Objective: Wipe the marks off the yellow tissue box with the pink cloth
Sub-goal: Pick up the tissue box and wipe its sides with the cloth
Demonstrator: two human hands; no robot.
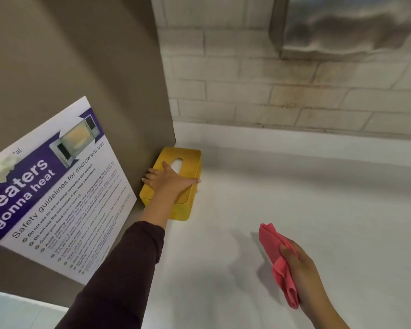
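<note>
Against the panel (81, 55), our left hand (170, 180) grasps the yellow box (188, 155) (marks indistinct); right hand (299, 264) clutches folded pink cloth (271, 236).

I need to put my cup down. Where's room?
The white countertop is bare right of the yellow rectangular tissue box, up to the pale brick wall, and between box and pink cloth in the right hand. Crowded: the grey panel corner, where the left hand holds the box.
</note>
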